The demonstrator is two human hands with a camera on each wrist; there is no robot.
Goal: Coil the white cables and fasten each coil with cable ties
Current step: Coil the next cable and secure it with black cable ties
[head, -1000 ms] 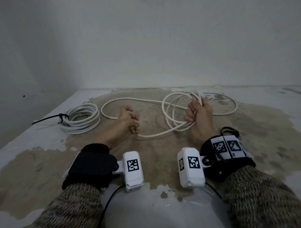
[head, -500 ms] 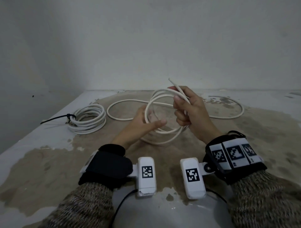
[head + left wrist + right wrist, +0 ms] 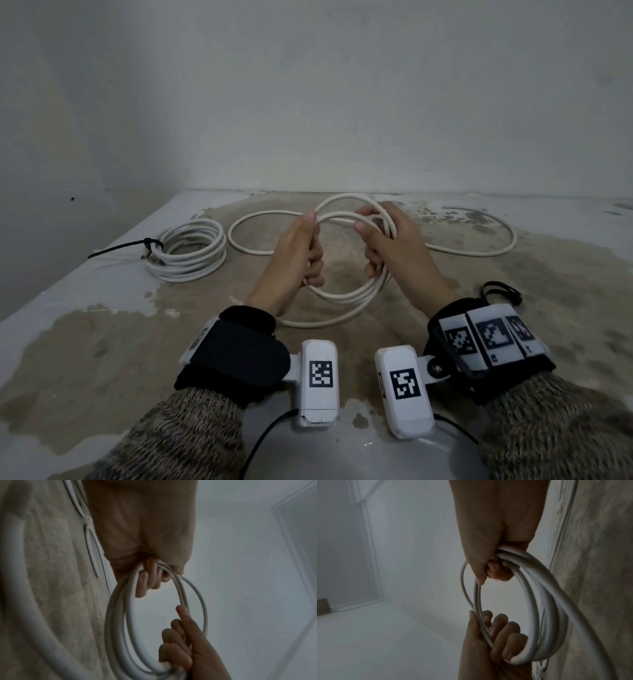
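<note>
White cable (image 3: 346, 298), partly wound into a coil of several turns, hangs in the air between the person's two hands, its lowest loops sagging towards the stained table top (image 3: 102, 359) nearest to them. Left hand (image 3: 296, 253) grips the left side of the coil, fingers curled round the bundled strands and thumb lying along the top; the left wrist view shows those fingers (image 3: 145, 580) wrapped about the turns. Right hand (image 3: 394, 246) holds the right side in the same way, fingers closed over the strands and thumb pressed on the upper loop, and its own wrist view shows the bundle passing through the closed fist (image 3: 496, 561). Just behind the right wrist a small black cable tie (image 3: 501, 294) lies curled on the table. Beyond the hands the loose rest of the cable trails flat over the surface, one wide loop to the left and one long sweep to the right, its free end lying near the back edge. Further left sits a finished coil (image 3: 188, 253) of white cable, flat on the table and bound with a black cable tie (image 3: 137, 244) whose tail points left. Behind it all rises a plain grey wall (image 3: 308, 96)
</note>
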